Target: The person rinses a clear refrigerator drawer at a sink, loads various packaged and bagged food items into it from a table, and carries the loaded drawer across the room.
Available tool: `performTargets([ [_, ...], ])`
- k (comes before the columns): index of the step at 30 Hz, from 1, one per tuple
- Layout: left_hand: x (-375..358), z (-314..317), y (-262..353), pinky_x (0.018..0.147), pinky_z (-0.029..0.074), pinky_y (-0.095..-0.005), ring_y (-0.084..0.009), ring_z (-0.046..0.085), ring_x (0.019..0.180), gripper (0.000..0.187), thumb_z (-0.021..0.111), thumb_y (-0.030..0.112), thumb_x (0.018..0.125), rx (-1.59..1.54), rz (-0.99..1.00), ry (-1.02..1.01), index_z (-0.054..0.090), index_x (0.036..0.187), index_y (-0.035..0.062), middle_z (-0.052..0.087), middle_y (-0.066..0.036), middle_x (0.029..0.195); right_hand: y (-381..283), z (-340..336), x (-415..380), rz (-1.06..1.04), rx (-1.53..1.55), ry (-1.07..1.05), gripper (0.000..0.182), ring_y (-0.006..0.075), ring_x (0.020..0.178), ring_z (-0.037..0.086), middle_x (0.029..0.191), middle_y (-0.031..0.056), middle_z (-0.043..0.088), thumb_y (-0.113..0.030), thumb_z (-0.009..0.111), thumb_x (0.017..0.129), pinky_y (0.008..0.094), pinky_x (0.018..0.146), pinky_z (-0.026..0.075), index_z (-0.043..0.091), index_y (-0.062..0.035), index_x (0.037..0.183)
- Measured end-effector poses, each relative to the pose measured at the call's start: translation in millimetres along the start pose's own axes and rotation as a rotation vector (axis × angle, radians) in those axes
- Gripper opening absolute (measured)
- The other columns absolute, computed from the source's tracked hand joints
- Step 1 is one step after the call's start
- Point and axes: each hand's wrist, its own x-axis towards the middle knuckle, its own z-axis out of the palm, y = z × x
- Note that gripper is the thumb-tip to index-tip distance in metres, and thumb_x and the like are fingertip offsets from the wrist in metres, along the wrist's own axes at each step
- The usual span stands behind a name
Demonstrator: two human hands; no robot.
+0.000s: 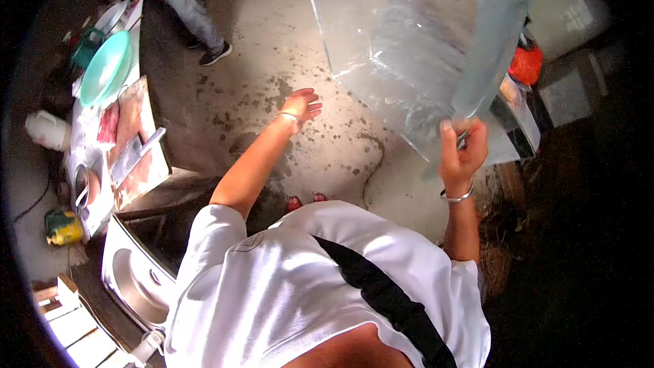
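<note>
My right hand [464, 151] is closed on the lower edge of a large clear plastic sheet [415, 48], with the thumb upright against it. The sheet spreads upward past the top of the view, with creases and shiny reflections, and a thicker fold runs down its right side. Out over the floor, my left hand [300, 105] is open, its fingers apart and nothing in it. The sheet's left edge is a short way to the right of that hand, not touching it.
On the left, a table holds a green basin [106, 68], a piece of meat [108, 125], a cutting board [151, 163] and a cleaver [136, 155]. Nearer me is a metal sink [136, 286]. Another person [184, 7] stands at the upper left. Dark wet spots mark the floor [327, 163].
</note>
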Motion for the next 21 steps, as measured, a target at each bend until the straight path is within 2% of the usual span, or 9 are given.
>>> performTargets([
  [5,16,-3,19,0.089,0.045,-0.0409,-0.0377,0.047,0.108,0.057,0.053,0.005,0.082,-0.297,0.027,-0.015,0.025,0.131,-0.0029,0.036,-0.019,0.125,-27,26,2,-0.164,-0.032,-0.121,0.02,0.0226,0.048,0.049,0.066,0.0079,0.052,-0.011,0.067,0.073,0.032,0.046,0.04,0.048,-0.0053,0.076],
  [6,19,-8,17,0.091,0.043,-0.0417,-0.036,0.045,0.111,0.057,0.054,0.007,0.082,-0.329,0.048,0.001,0.027,0.13,-0.004,0.039,-0.02,0.124,-29,30,9,-0.32,-0.011,-0.15,0.021,0.0277,0.049,0.052,0.067,0.0109,0.054,-0.012,0.068,0.072,0.0359,0.047,0.041,0.049,-0.0052,0.079],
  [7,24,-25,9,0.092,0.043,-0.042,-0.0349,0.045,0.112,0.056,0.054,0.009,0.082,-0.367,0.051,-0.011,0.028,0.13,-0.0033,0.039,-0.02,0.125,-28,32,6,-0.298,-0.044,-0.198,0.022,0.0277,0.049,0.052,0.064,0.0111,0.054,-0.012,0.068,0.071,0.0366,0.047,0.041,0.049,-0.0053,0.079],
  [8,36,-35,6,0.092,0.043,-0.0423,-0.0338,0.045,0.112,0.055,0.054,0.01,0.083,-0.378,0.034,-0.057,0.03,0.13,-0.0026,0.04,-0.02,0.125,-30,38,8,-0.417,-0.037,-0.151,0.021,0.0263,0.047,0.051,0.062,0.0111,0.053,-0.011,0.068,0.071,0.036,0.045,0.04,0.049,-0.0054,0.079],
  [9,48,-43,4,0.092,0.043,-0.0426,-0.0327,0.045,0.113,0.054,0.054,0.012,0.084,-0.387,0.017,-0.102,0.031,0.13,-0.0019,0.041,-0.02,0.126,-34,41,5,-0.333,-0.011,-0.228,0.018,0.0238,0.049,0.052,0.06,0.0081,0.052,-0.008,0.067,0.07,0.0359,0.062,0.049,0.051,-0.0055,0.078],
  [11,58,-57,-1,0.091,0.043,-0.0424,-0.0324,0.045,0.112,0.052,0.054,0.011,0.084,-0.385,-0.011,-0.12,0.032,0.129,-0.0015,0.041,-0.019,0.124,-40,52,10,-0.385,0.124,-0.217,0.015,0.0203,0.044,0.05,0.058,0.0064,0.052,-0.007,0.066,0.07,0.0326,0.049,0.046,0.054,-0.007,0.078],
  [13,49,-69,-7,0.091,0.043,-0.0422,-0.0322,0.045,0.111,0.051,0.053,0.011,0.084,-0.387,-0.01,-0.005,0.032,0.129,-0.0012,0.041,-0.019,0.123,-40,60,8,-0.408,0.195,-0.242,0.014,0.0177,0.044,0.05,0.06,0.0051,0.051,-0.009,0.066,0.071,0.0303,0.042,0.04,0.053,-0.0081,0.075],
  [17,25,-88,-19,0.089,0.044,-0.0418,-0.0316,0.046,0.109,0.048,0.051,0.011,0.084,-0.35,0.016,0.219,0.033,0.128,-0.0005,0.042,-0.018,0.121,-47,72,5,-0.453,0.252,-0.242,0.019,0.0197,0.046,0.049,0.06,0.0053,0.046,-0.009,0.065,0.07,0.0317,0.041,0.04,0.047,-0.0066,0.07],
  [21,23,-91,-21,0.088,0.045,-0.0414,-0.0311,0.047,0.106,0.046,0.05,0.01,0.085,-0.291,0.045,0.312,0.035,0.127,0.0002,0.043,-0.018,0.119,-47,74,3,-0.482,0.296,-0.313,0.019,0.0201,0.046,0.048,0.061,0.0051,0.042,-0.008,0.064,0.069,0.032,0.041,0.039,0.044,-0.0063,0.069],
])
